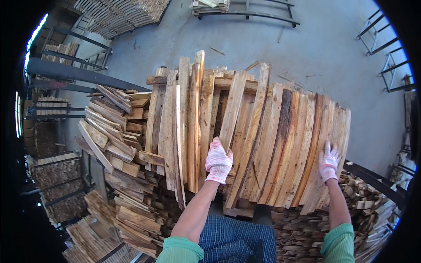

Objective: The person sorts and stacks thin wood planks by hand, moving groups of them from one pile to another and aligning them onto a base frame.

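A big stack of rough wooden slats (272,140) lies in front of me, the boards running away from me. My left hand (218,161), in a pink-and-white knit glove, is closed around the near end of one narrow slat (232,107) that lies slanted on top of the stack. My right hand (329,161), gloved the same way, rests flat with fingers spread on the slats at the stack's right edge. Both forearms are bare with green cuffs at the elbows.
A jumbled heap of short offcuts (114,131) sits to the left of the stack, with more stacked wood below (131,219) and lower right (368,210). Dark metal racks (74,72) stand left; metal frames (386,57) stand on the grey concrete floor (307,48) beyond.
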Demonstrator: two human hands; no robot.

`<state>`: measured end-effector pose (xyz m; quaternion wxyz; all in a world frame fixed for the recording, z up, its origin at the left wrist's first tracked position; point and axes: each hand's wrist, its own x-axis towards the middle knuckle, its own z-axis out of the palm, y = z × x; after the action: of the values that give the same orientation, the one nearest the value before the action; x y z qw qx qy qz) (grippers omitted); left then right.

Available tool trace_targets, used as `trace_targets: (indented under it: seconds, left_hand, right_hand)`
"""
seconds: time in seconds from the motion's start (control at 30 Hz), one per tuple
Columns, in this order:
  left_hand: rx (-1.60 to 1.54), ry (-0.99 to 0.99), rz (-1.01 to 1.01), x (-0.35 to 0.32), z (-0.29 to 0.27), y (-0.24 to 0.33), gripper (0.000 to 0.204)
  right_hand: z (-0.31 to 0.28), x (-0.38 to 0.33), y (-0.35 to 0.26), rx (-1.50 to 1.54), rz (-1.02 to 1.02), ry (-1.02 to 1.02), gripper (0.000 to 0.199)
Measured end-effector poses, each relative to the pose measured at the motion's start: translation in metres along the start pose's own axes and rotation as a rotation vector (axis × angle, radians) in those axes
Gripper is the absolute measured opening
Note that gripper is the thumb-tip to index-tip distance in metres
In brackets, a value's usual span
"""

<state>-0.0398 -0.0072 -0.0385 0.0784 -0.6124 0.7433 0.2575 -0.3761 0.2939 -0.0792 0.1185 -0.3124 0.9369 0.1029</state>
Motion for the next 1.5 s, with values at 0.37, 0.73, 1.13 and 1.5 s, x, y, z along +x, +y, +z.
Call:
trace_targets:
  seconds: [0.37,0.73,1.13,1.5]
  left_hand:
    - [-0.451,-0.039,0.223,0.058,-0.193,-0.115,0.072]
    - [-0.052,0.011,-0.110,0.150,-0.141,-0.222,0.082]
    - [-0.125,-0.017,-0.072,0.146,-0.157,-0.211,0.073]
    - [-0.303,0.089,0.064,0.154,-0.135,-0.250,0.078]
  right_hand:
    - [-0.062,-0.062,-0.372,0.528,0.329,-0.150,0.088]
    - [-0.167,-0.099,-0.506,1.032,-0.090,-0.048,0.086]
    - [-0.186,-0.057,-0.513,0.793,0.034,-0.369,0.092]
    - [-0.118,-0.106,-0.218,0.183,-0.340,-0.293,0.078]
